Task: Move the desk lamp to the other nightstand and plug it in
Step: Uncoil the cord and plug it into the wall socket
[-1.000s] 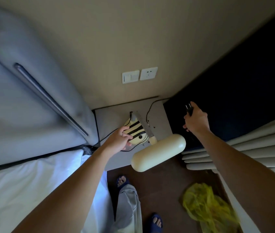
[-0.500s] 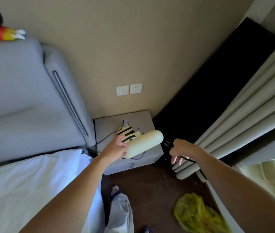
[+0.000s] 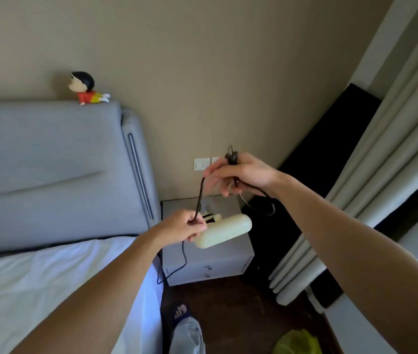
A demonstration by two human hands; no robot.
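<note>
The desk lamp [image 3: 224, 230] has a cream oblong head and a yellow-and-black striped base. It stands on the grey nightstand [image 3: 210, 261] beside the bed. My left hand [image 3: 185, 227] pinches the lamp's black cord [image 3: 199, 198] just left of the lamp head. My right hand [image 3: 241, 173] is raised above the nightstand, closed around the black plug [image 3: 231, 157], whose prongs point up. The cord runs between my two hands and loops down to the right. A wall switch and socket [image 3: 204, 164] sit behind my right hand, partly hidden.
The grey padded headboard [image 3: 49, 169] and white bedding [image 3: 36, 284] fill the left. A cartoon figurine [image 3: 85, 88] lies on the headboard. Pale curtains [image 3: 371, 159] and a dark panel [image 3: 312, 159] stand on the right. A yellow-green bag [image 3: 297, 343] lies on the dark floor.
My right hand rose from beside the nightstand to above it, bringing the plug up. My left hand left the lamp base and took hold of the cord. The camera tilted up.
</note>
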